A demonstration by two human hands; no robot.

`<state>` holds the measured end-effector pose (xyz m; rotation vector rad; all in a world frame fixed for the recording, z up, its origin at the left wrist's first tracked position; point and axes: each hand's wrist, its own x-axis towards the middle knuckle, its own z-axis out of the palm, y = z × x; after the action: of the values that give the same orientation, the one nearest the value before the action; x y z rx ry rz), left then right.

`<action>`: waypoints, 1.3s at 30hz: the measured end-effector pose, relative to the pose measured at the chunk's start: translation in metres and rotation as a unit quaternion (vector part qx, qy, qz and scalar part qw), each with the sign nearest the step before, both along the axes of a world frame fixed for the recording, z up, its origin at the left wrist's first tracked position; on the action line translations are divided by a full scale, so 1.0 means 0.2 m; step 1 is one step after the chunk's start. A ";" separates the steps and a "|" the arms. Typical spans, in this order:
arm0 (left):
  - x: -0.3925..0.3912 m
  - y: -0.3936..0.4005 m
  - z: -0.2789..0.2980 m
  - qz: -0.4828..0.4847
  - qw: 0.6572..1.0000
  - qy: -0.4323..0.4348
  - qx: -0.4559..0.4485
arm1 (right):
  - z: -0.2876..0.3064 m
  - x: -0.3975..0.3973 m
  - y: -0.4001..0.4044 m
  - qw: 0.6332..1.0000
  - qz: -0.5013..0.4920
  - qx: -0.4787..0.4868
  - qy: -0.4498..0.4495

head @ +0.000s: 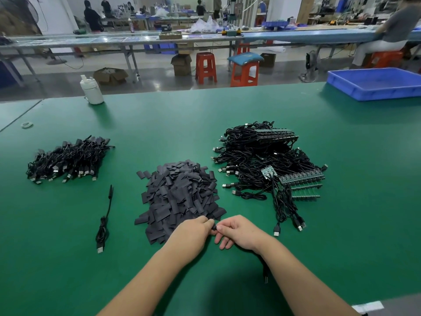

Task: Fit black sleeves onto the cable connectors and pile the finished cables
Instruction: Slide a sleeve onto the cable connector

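Green bench mat (227,115), busy factory hall

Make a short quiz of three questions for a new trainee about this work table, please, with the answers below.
1. True or false: the heap of loose black sleeves lies between the two cable piles.
2. What stands at the far right of the green table? A) a red stool B) a blue tray C) a fan
3. Where are the left hand and the right hand working?

Key
1. True: the sleeved cable pile is to its left, the pile with green boards to its right.
2. B, the blue tray.
3. Together at the heap's near edge, both pinching a small black piece.
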<state>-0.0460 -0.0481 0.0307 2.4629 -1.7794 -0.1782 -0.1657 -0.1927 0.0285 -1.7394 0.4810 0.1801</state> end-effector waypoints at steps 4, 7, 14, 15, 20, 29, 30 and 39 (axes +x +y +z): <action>-0.01 0.01 -0.01 0.005 0.998 0.024 -0.056 | 0.01 0.00 0.00 1.000 -0.009 0.012 -0.006; -0.03 0.02 0.01 0.080 0.972 0.134 -0.177 | 0.02 -0.01 0.01 0.999 -0.032 0.038 -0.013; -0.03 0.06 0.08 0.267 0.880 0.316 -0.232 | 0.03 0.00 0.03 0.990 -0.108 0.084 -0.018; -0.02 0.07 0.08 0.269 0.869 0.345 -0.232 | 0.04 0.00 0.04 0.989 -0.116 0.088 -0.018; -0.01 0.05 0.15 0.254 0.773 0.505 -0.289 | 0.15 0.01 0.08 0.988 -0.123 0.094 -0.027; -0.12 0.07 0.16 0.142 0.754 0.603 -0.217 | 0.44 0.12 0.15 0.955 -0.209 0.113 -0.177; -0.13 0.06 0.17 0.143 0.759 0.596 -0.220 | 0.45 0.13 0.16 0.953 -0.214 0.117 -0.182; -0.07 0.15 0.23 0.172 0.794 0.531 -0.241 | 0.41 0.18 0.16 0.948 -0.219 0.149 -0.177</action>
<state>-0.0594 -0.0172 0.0772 1.6523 -0.7386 -0.7711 -0.1295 -0.1603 0.1113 -1.2943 0.5307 -0.3578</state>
